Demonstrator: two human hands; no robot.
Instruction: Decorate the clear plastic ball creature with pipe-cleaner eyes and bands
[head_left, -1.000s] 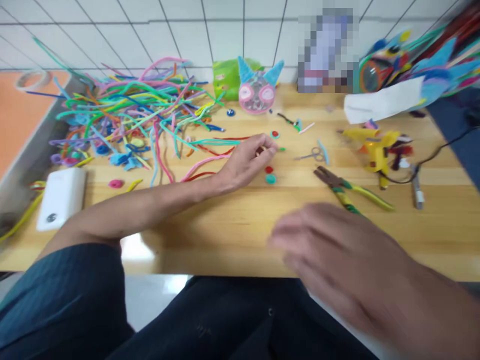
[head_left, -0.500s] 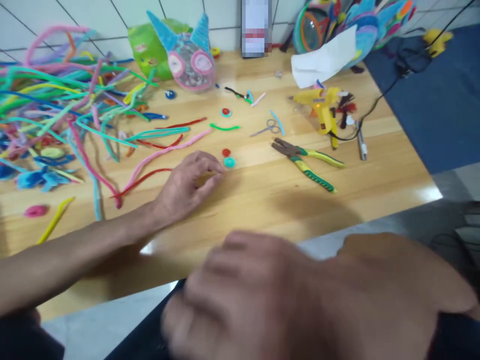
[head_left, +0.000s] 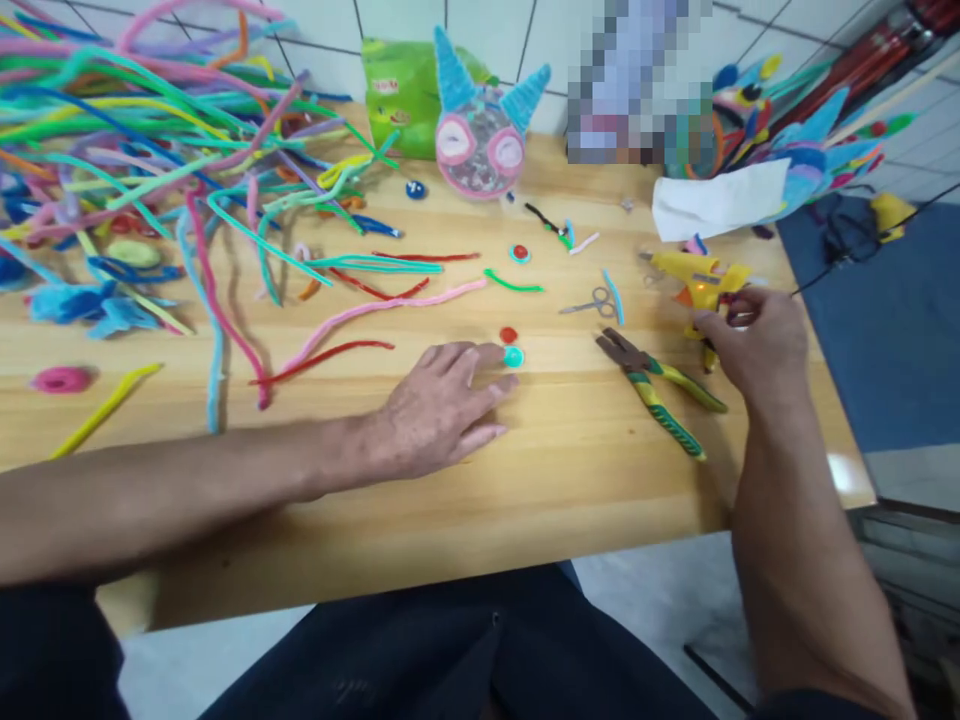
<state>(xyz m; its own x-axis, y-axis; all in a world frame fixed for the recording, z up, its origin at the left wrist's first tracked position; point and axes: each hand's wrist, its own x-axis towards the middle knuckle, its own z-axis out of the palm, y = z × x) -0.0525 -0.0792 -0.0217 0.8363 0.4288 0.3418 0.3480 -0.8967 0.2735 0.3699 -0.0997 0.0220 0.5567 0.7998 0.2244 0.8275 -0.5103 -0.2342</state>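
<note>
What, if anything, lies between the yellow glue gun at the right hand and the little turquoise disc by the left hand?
The pliers, small scissors and light-blue strip lie along the straight path to the disc. All rest low on the tabletop, so the glue gun, if lifted, could probably pass over them.

The pale-brown wooden tabletop (head_left: 570,480) before me looks smooth and faintly glossy. I see smooth plastic on the yellow pistol-shaped glue gun (head_left: 705,284), dull dark metal on the green-and-yellow-handled pliers (head_left: 637,363), fuzzy matt pile on the long multicoloured stems (head_left: 176,130), and shiny film on the green packet (head_left: 403,100).
</note>
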